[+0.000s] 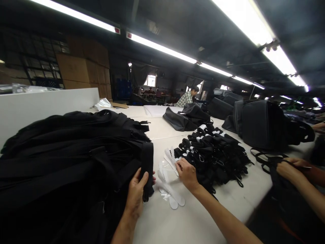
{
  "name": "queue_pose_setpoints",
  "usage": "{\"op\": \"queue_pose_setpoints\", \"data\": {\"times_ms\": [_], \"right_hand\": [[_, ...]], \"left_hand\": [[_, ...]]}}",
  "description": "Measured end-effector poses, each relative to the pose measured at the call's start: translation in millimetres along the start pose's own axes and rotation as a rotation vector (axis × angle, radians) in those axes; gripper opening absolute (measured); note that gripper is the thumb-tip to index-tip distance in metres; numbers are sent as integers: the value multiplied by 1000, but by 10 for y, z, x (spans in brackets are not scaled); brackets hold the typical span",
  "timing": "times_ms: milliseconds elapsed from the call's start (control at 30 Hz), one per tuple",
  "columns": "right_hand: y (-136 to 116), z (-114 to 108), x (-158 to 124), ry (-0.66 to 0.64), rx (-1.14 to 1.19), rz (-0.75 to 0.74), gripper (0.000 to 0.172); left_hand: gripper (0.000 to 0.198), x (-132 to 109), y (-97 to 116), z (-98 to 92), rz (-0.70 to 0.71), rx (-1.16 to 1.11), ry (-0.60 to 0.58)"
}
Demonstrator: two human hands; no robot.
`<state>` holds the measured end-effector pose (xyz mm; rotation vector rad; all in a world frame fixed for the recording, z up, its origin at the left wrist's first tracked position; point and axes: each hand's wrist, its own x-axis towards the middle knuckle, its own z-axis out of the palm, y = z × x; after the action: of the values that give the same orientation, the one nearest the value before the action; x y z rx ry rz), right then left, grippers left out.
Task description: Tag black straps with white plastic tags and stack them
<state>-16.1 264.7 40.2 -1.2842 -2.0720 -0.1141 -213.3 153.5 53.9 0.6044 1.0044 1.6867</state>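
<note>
My left hand [136,191] is closed around a folded black webbing strap [147,157] at the right edge of a large heap of black straps [63,145]. The strap stands upright, with my thumb on its near side. My right hand [188,174] pinches the upper end of a white strip [172,159] with a jagged edge. More white strips with rounded ends [174,195] and some clear plastic lie on the table between my hands. Right behind my right hand is a pile of bundled black straps [218,152] with white bands and metal clips.
The pale table [162,223] runs away from me. Black bags [264,122] stand at the right, and a flatter one [180,118] lies farther back. At the right edge a co-worker's hands [289,169] hold black straps. A white panel [50,101] borders the left.
</note>
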Motion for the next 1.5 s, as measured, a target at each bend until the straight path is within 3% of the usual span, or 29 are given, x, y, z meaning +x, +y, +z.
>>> {"op": "queue_pose_setpoints", "data": {"times_ms": [200, 400, 467, 567, 700, 867, 967, 1067, 1167, 1233, 1367, 1500], "right_hand": [[-150, -338, -239, 75, 234, 46, 24], [-322, -285, -543, 96, 521, 155, 19], [-395, -248, -630, 85, 646, 234, 19], [-447, -214, -726, 31, 865, 400, 29], [-260, -326, -783, 132, 1119, 680, 37], [281, -808, -810, 423, 1282, 905, 42], [460, -1122, -892, 498, 1292, 927, 41], [473, -1300, -1017, 484, 1256, 896, 48], [482, -1358, -1120, 430, 1192, 873, 43], [520, -1393, -1153, 438, 1162, 874, 37], [586, -1499, -1144, 482, 1129, 859, 38], [542, -1553, -1110, 460, 1132, 837, 39]], "left_hand": [[48, -58, -151, 155, -61, -75, -19], [50, -225, -479, 335, -261, -25, -311], [48, -255, -560, 363, -276, -33, -334], [41, -254, -594, 360, -263, -57, -256], [34, -186, -552, 300, -271, -43, -153], [32, -109, -484, 240, -262, -14, -92], [40, -121, -405, 233, -296, 58, -119], [49, -143, -342, 218, -282, 303, -228], [43, -148, -333, 200, -84, 585, -278], [40, -156, -322, 202, 32, 674, -243], [35, -212, -183, 232, 56, 632, -194], [55, -287, 0, 256, -44, 435, -199]]}}
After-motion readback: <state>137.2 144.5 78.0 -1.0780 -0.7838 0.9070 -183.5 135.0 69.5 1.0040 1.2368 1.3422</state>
